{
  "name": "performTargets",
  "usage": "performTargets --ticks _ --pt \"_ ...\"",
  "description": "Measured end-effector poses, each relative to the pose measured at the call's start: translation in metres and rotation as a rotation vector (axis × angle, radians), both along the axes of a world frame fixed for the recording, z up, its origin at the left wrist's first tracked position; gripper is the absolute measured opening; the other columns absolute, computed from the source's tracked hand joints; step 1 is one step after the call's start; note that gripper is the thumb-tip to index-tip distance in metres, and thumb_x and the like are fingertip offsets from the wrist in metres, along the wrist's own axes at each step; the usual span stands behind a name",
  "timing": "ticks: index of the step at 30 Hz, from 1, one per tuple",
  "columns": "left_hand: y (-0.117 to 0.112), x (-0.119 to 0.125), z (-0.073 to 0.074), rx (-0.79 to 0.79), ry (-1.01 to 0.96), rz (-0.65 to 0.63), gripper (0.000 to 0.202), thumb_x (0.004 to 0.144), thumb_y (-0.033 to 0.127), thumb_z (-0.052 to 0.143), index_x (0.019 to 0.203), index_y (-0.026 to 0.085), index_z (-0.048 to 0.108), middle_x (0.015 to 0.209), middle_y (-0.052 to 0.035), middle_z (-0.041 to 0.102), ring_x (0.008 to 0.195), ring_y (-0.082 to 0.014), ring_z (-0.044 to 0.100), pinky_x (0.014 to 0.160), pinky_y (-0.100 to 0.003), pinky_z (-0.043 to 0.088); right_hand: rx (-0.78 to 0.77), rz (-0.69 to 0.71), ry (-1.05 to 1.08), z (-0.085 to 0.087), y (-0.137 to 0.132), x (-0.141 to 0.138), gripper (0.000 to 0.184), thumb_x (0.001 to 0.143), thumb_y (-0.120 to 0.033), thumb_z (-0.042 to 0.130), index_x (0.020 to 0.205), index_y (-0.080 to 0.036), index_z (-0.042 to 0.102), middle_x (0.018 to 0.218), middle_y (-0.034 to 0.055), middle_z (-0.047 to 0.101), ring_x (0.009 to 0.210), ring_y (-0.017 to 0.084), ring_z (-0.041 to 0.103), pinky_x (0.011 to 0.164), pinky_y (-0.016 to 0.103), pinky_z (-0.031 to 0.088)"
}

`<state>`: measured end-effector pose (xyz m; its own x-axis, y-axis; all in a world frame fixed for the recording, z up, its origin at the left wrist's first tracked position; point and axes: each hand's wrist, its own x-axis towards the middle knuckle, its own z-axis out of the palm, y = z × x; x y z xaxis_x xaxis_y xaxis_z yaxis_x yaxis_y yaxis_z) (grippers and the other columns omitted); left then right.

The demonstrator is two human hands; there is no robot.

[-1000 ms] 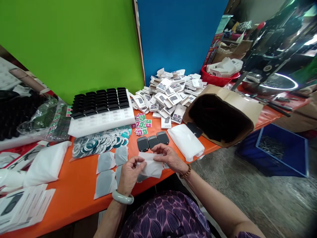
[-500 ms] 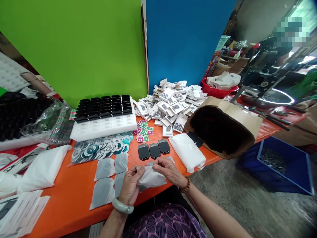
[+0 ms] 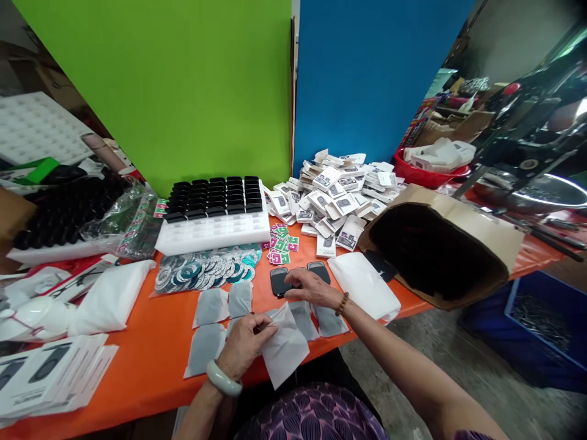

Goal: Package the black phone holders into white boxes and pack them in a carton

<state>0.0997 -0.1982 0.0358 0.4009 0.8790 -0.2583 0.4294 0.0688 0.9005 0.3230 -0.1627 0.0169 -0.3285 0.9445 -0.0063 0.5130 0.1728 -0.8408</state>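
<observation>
White pouch (image 3: 288,351) in the left hand (image 3: 244,345), right hand (image 3: 314,286) at the black devices (image 3: 277,282)

The thin white pouch hangs from the left hand, pinched between thumb and fingers, its lower corner overlapping the near edge of the orange table (image 3: 151,348). The right hand is farther forward, its fingers bent close together over the middle of three flat black devices — whether they grip it, I cannot tell. The outer two show on either side of that hand.

Filled pouches (image 3: 205,351), grey through the film, lie in a cluster to the left of the left hand (one partly hidden behind it), and more lie nearer the person than the right hand. Just right of the right hand is a folded white bundle (image 3: 364,284); past it, a cardboard box (image 3: 468,214) lies with its opening toward the person.

Ahead of both hands are scattered green and pink cards (image 3: 280,244) and, beyond them, a heap of small white boxes (image 3: 339,192). Ahead of the left hand sits a clear bag of ring-shaped discs (image 3: 206,270) — behind it, a white foam tray (image 3: 213,235) with rows of black pieces (image 3: 213,198). Far left of the left hand are printed white cartons (image 3: 50,379).
</observation>
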Motion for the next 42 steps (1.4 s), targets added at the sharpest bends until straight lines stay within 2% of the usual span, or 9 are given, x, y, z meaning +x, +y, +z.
performTargets --ticks 5,9,12,17,22,26,30,32,42 --pt "0.001 -0.005 0.011 0.132 0.154 -0.079 0.012 0.07 0.025 0.062 0.06 0.02 0.067 0.067 -0.0026 0.066 0.068 -0.0201 0.058 0.066 -0.028 0.039 0.073 0.104 -0.584 -0.003 0.053 -0.025 0.045 0.063 -0.031 0.081 0.097 -0.014 0.057 0.104 0.0122 0.056 0.096 0.027 0.053 0.077 0.034 0.043" --pt "0.002 -0.008 0.007 0.174 0.182 -0.11 0.01 0.07 0.023 0.061 0.063 0.021 0.067 0.068 -0.0032 0.067 0.069 -0.0205 0.059 0.069 -0.029 0.039 0.034 0.149 -0.626 -0.008 0.074 -0.037 0.048 0.048 -0.032 0.088 0.082 -0.017 0.057 0.095 0.0101 0.058 0.091 0.027 0.055 0.071 0.03 0.043" --pt "0.005 -0.01 0.001 0.182 0.19 -0.112 0.009 0.07 0.023 0.061 0.065 0.021 0.067 0.067 -0.0027 0.065 0.068 -0.0199 0.058 0.068 -0.029 0.038 0.006 0.153 -0.612 -0.011 0.079 -0.036 0.053 0.045 -0.031 0.089 0.084 -0.018 0.056 0.094 0.0093 0.06 0.091 0.027 0.055 0.069 0.029 0.042" --pt "0.008 -0.011 -0.005 0.193 0.197 -0.131 0.011 0.072 0.023 0.059 0.065 0.02 0.066 0.069 -0.0036 0.067 0.07 -0.0203 0.058 0.069 -0.03 0.038 -0.03 0.124 -0.494 -0.016 0.08 -0.024 0.054 0.052 -0.028 0.086 0.095 -0.017 0.055 0.098 0.0089 0.06 0.088 0.025 0.056 0.068 0.029 0.041" --pt "0.009 -0.011 -0.004 0.2 0.187 -0.122 0.01 0.072 0.022 0.059 0.065 0.02 0.066 0.072 -0.0044 0.068 0.071 -0.0209 0.059 0.071 -0.031 0.04 -0.048 0.095 -0.307 -0.013 0.07 -0.013 0.031 0.061 -0.021 0.077 0.083 -0.017 0.056 0.089 0.0031 0.059 0.079 0.018 0.055 0.064 0.026 0.04" --pt "0.01 -0.009 -0.002 0.214 0.185 -0.133 0.01 0.072 0.022 0.059 0.068 0.02 0.067 0.076 -0.0058 0.07 0.076 -0.0224 0.062 0.075 -0.032 0.042 -0.026 0.007 -0.116 0.003 0.048 -0.009 0.014 0.075 -0.024 0.063 0.082 -0.018 0.052 0.081 -0.0007 0.056 0.075 0.014 0.053 0.065 0.026 0.041" --pt "0.009 -0.005 0.006 0.239 0.174 -0.159 0.012 0.076 0.022 0.057 0.072 0.02 0.068 0.084 -0.0067 0.071 0.083 -0.0226 0.063 0.079 -0.033 0.044 -0.065 -0.028 0.4 0.029 0.019 -0.01 0.018 0.078 -0.029 0.064 0.087 -0.018 0.052 0.081 -0.0006 0.056 0.073 0.014 0.055 0.065 0.027 0.045" --pt "0.007 -0.002 0.013 0.266 0.166 -0.144 0.014 0.078 0.024 0.056 0.072 0.02 0.068 0.084 -0.0063 0.07 0.083 -0.0217 0.063 0.079 -0.033 0.044 -0.09 0.002 0.531 0.039 0.006 -0.011 0.019 0.077 -0.029 0.066 0.088 -0.019 0.054 0.08 -0.0008 0.057 0.072 0.014 0.054 0.065 0.027 0.045" --pt "-0.007 0.013 0.034 0.311 -0.116 0.081 0.009 0.074 0.028 0.066 0.069 0.021 0.068 0.097 -0.0071 0.07 0.098 -0.0226 0.062 0.091 -0.034 0.045 -0.002 0.039 0.429 0.048 -0.03 -0.021 0.02 0.08 -0.03 0.067 0.095 -0.02 0.059 0.09 0.0013 0.06 0.084 0.016 0.056 0.077 0.031 0.046"
